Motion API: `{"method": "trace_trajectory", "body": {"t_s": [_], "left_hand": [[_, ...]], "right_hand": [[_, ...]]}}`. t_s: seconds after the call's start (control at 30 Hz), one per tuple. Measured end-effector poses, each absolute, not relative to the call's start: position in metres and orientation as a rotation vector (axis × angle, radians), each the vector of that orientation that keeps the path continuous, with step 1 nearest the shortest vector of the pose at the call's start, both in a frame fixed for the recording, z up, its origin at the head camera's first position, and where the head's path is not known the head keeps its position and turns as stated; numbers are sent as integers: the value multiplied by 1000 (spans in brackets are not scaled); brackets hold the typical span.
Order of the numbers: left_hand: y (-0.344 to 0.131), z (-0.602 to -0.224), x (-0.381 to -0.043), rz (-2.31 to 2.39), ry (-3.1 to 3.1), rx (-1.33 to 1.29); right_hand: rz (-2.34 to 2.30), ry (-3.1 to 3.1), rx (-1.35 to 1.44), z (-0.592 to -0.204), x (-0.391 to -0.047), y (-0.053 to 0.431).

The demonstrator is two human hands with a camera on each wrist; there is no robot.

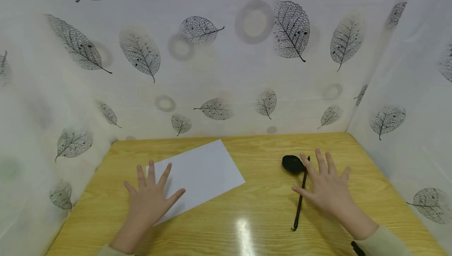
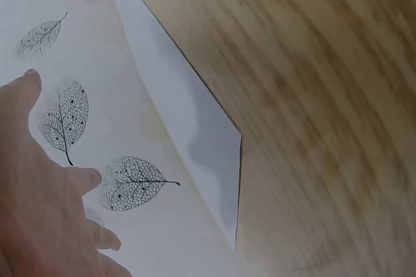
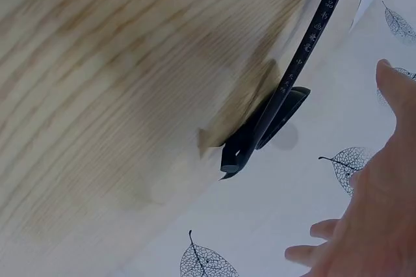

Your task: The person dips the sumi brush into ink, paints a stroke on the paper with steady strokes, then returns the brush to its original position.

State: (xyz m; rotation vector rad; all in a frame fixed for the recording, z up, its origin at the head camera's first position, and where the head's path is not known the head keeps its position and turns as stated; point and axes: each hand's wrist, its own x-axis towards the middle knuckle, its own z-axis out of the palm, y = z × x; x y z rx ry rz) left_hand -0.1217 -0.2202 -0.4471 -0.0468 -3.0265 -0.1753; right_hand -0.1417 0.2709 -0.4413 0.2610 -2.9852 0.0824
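My left hand (image 1: pixel 147 199) has its fingers spread over the left corner of a white sheet of paper (image 1: pixel 206 173), holding nothing. On the right, my right hand (image 1: pixel 330 189) is likewise spread and holds nothing. Nearest to it is a dark calligraphy brush (image 1: pixel 301 201), with a hanging loop at its near end and small pale characters along the handle in the right wrist view. The brush's far end leans on a small black ink dish (image 1: pixel 292 164). My right thumb and index finger overlap the brush's surroundings in the head view.
A wooden table (image 1: pixel 243 205) carries these things. White sheeting (image 1: pixel 226 71) printed with dark leaves stands behind the table and along both sides. Light glares off the table near its front middle.
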Motion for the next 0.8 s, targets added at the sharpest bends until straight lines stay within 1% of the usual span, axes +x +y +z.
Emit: {"method": "trace_trajectory", "body": {"t_s": [0.43,0.8], "left_hand": [[-232,-435,-125,-141,-2998,-115],[-240,-440,-127,-174,-3015,-166]], "right_hand": [[-39,-2735,541,-436,-144,282],[-125,-2584,809,-433,-146,288]]}}
